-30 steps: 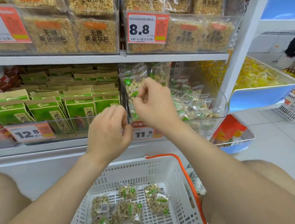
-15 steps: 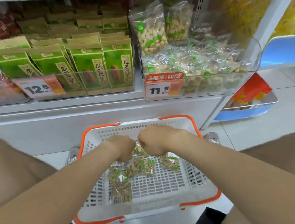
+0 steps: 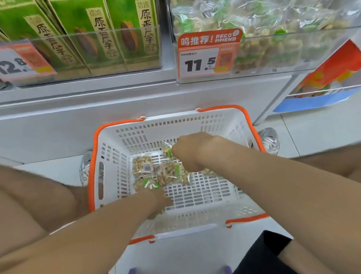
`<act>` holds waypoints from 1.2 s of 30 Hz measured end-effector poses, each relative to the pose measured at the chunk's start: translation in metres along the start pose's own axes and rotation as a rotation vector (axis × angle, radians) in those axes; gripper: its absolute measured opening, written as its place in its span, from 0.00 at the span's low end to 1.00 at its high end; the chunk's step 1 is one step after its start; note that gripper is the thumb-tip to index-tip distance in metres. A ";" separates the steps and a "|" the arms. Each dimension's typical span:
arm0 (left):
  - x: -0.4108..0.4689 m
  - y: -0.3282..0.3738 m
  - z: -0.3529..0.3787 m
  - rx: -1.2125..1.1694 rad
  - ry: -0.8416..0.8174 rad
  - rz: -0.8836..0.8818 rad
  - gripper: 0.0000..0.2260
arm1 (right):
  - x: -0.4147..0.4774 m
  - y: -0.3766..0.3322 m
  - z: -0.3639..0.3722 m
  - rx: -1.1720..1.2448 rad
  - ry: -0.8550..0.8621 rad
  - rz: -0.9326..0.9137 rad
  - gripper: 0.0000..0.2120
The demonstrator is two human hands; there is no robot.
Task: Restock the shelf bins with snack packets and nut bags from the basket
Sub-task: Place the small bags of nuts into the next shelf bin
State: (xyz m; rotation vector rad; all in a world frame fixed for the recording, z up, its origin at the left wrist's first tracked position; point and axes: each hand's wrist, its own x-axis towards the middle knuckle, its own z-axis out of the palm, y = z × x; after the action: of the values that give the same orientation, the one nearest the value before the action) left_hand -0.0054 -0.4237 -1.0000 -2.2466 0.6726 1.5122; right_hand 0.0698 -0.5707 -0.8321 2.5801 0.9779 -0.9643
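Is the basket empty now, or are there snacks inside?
Not empty. Several nut bags lie on the basket floor. The right hand pinches one of them, and the left hand reaches in beside them.

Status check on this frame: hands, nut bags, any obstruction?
Right hand pinches a nut bag in the basket. Left hand at another bag, grip unclear. No obstruction seen.
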 end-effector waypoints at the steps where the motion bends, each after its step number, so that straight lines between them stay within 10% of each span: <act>1: 0.001 0.000 0.005 0.002 -0.015 -0.014 0.36 | 0.000 -0.001 -0.001 -0.002 -0.001 -0.002 0.08; 7: 0.008 -0.011 0.019 -0.218 0.036 -0.089 0.31 | -0.006 -0.004 -0.003 -0.016 -0.006 -0.006 0.08; 11: -0.005 -0.012 -0.004 -0.306 -0.031 -0.073 0.47 | -0.012 -0.006 -0.007 -0.011 0.009 -0.007 0.07; 17: -0.018 -0.005 -0.005 -0.316 -0.027 0.010 0.25 | -0.017 -0.005 -0.011 0.000 0.012 0.009 0.07; 24: -0.027 0.008 -0.005 -0.134 0.047 0.108 0.43 | -0.018 -0.002 -0.019 0.024 0.036 0.036 0.09; 29: -0.030 -0.003 -0.031 -0.260 0.162 0.117 0.14 | -0.021 -0.001 -0.027 0.022 0.040 0.042 0.13; 36: -0.070 -0.025 -0.097 -0.859 0.488 0.149 0.14 | -0.039 0.011 -0.043 0.043 -0.006 0.118 0.12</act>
State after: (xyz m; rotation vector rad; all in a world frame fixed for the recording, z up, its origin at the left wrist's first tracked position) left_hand 0.0604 -0.4408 -0.8981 -3.3453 0.3289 1.5014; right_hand 0.0769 -0.5817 -0.7747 2.6347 0.8008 -0.9718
